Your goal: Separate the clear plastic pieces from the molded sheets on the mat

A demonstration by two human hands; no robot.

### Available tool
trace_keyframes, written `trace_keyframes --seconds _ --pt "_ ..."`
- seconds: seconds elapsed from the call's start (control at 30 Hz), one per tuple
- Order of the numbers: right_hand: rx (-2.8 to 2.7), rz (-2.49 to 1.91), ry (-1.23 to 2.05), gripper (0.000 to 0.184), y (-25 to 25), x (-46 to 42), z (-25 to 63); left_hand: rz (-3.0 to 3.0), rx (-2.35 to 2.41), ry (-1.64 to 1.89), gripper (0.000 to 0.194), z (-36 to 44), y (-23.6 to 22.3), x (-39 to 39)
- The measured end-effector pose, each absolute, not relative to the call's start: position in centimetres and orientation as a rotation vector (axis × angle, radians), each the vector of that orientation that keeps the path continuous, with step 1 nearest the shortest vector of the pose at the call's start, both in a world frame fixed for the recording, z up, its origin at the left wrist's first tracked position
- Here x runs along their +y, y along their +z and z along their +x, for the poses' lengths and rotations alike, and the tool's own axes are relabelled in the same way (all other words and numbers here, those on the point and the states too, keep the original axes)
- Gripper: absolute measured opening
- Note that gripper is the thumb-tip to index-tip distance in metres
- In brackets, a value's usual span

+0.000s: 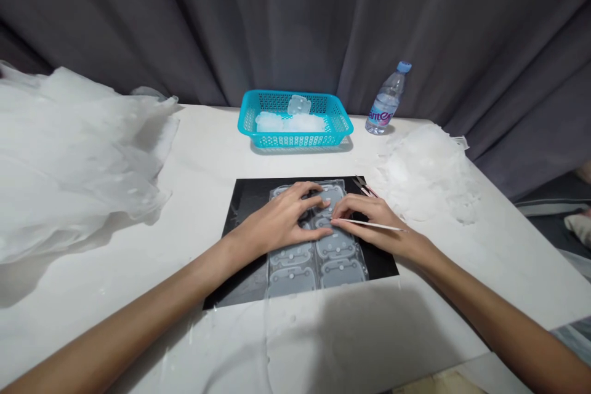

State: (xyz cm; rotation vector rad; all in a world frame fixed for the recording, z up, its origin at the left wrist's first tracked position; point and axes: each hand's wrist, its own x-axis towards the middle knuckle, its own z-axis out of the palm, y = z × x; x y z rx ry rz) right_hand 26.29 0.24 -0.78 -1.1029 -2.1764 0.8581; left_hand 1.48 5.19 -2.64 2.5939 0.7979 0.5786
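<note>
A clear plastic sheet [318, 261] of moulded, rounded pieces lies on a black mat [244, 197] in the middle of the white table. My left hand [284, 218] rests flat on the sheet's upper part, fingers spread and pressing it down. My right hand [373, 221] sits beside it, fingers pinched round a thin white stick [369, 225] whose tip touches the sheet near my left fingertips.
A turquoise basket [339, 126] with translucent pieces stands at the back. A water bottle [386, 101] is to its right. Heaps of clear plastic scrap lie at left [69, 154] and right [425, 172]. Small scissors [362, 186] lie by the mat's far right corner.
</note>
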Motion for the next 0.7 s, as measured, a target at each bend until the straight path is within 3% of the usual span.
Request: trace_keyframes --seconds 0.7 --pt "-2.367 -0.960 0.553 0.011 -1.5 -0.2 26.2 2.502 0.818 0.515 0.049 1.7 -2.0 5.7"
